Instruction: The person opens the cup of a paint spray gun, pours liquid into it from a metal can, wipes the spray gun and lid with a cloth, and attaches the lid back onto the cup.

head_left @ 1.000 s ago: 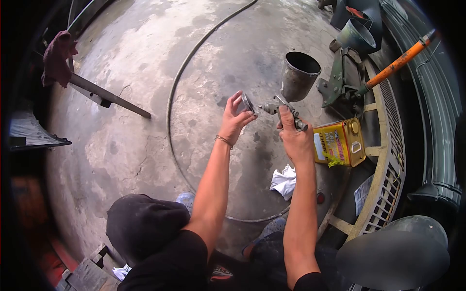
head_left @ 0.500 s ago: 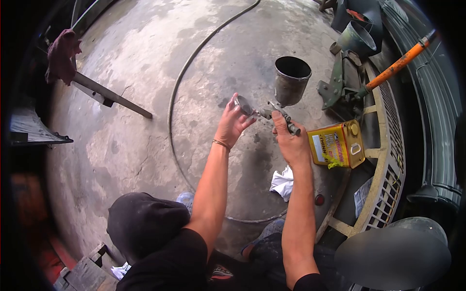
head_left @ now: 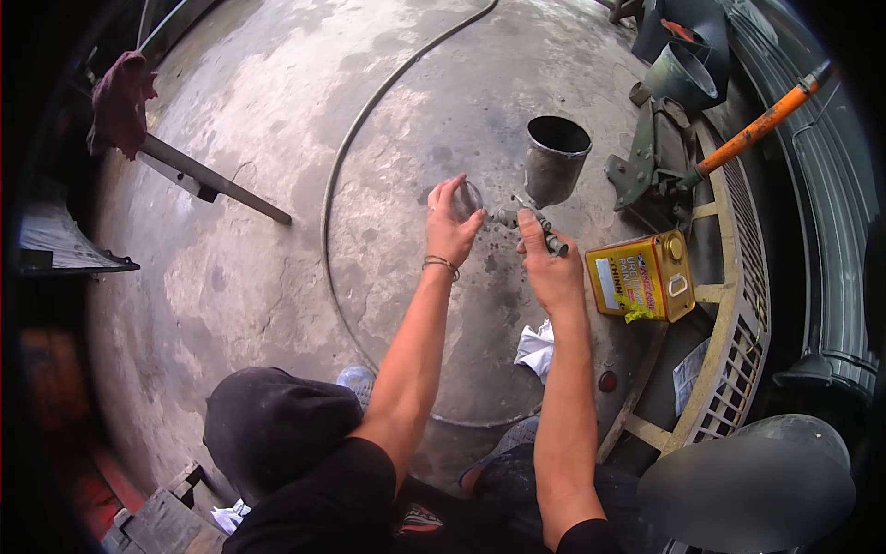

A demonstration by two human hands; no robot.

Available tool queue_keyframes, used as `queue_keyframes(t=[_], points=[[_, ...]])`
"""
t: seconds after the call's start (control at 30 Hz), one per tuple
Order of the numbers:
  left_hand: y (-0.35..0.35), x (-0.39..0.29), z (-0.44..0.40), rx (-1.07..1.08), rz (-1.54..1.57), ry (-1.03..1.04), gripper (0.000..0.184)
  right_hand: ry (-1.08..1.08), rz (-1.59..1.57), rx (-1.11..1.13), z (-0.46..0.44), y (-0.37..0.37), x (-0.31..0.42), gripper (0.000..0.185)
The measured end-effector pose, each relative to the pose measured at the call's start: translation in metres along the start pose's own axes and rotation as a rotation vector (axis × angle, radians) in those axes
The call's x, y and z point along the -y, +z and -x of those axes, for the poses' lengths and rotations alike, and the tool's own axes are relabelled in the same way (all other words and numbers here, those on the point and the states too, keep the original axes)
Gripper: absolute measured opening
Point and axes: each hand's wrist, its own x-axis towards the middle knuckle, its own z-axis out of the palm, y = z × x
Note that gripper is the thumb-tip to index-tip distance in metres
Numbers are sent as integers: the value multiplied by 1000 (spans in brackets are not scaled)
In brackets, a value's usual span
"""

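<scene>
My right hand [head_left: 554,268] is closed around the handle of a spray gun [head_left: 531,218], its thumb resting on top of the gun's body. A dull metal paint cup [head_left: 554,175], open at the top, stands on the gun and tilts slightly. At the gun's front end, my left hand [head_left: 452,231] grips a small clear cup [head_left: 469,197] between thumb and fingers. The clear cup's open side is turned toward the nozzle, and whether the two touch is hard to make out.
A yellow thinner can [head_left: 641,277] stands right of my right forearm, near a slotted metal frame [head_left: 729,314]. Beyond it sits a green jack [head_left: 646,152] with an orange handle [head_left: 752,134]. A hose [head_left: 329,194] curves over the concrete floor. White cloth [head_left: 535,349] lies between my arms.
My left hand has turned, its spread fingers now curling around the clear cup, and the wrist has shifted slightly right. The spray gun in my right hand has barely moved.
</scene>
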Motion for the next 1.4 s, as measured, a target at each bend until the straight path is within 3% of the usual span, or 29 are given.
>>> queue_keyframes(t=[0.37,0.63,0.7,1.0,1.2,1.3,1.4], points=[[13,15,5,77,553,-286,78,-32,-53,-25,2,6,7,66],[-3,-24,0,63,812,-481,59,70,-39,-6,3,10,0,67],[-2,-24,-2,98,872,-481,48,45,-114,-33,4,12,-3,67],[3,-13,-9,167,733,-309,86,-10,-157,-47,1,5,-1,69],[-12,-57,-4,164,890,-424,85,-51,-207,-77,2,2,-2,67],[-4,-34,-5,222,678,-278,81,-44,-234,-84,3,-4,5,66],[3,-22,-6,190,729,-262,76,9,-205,-85,2,-3,3,68]])
